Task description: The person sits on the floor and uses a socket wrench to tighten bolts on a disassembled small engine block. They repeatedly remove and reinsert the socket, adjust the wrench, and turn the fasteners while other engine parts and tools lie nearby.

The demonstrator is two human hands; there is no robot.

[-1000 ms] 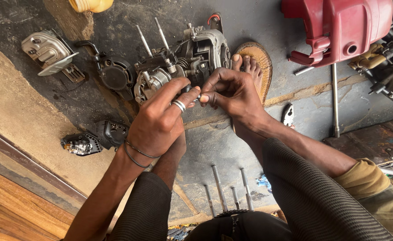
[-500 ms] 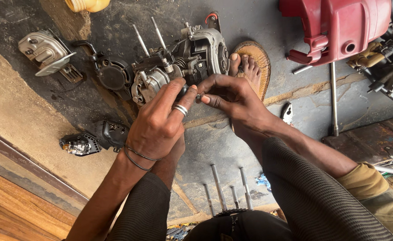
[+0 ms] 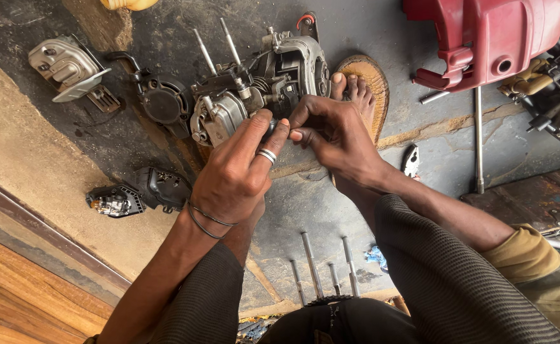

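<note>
A small grey engine block (image 3: 264, 83) with two long studs sticking up lies on the dark, oily floor. My left hand (image 3: 235, 175), with a ring and thin wrist bands, reaches its fingertips to the engine's near side. My right hand (image 3: 334, 134) meets it from the right. Both hands pinch a small dark part (image 3: 273, 126) between their fingertips, right against the engine. The fingers hide most of that part.
My foot in a sandal (image 3: 359, 86) rests beside the engine. Nearby lie a grey metal cover (image 3: 63, 64), a black round housing (image 3: 165, 102), two small black parts (image 3: 133, 194), a red tank (image 3: 490, 38), a long rod (image 3: 478, 140) and several long bolts (image 3: 311, 261).
Both hands have stayed pinched together at the engine's side. Only the fingertips have shifted slightly.
</note>
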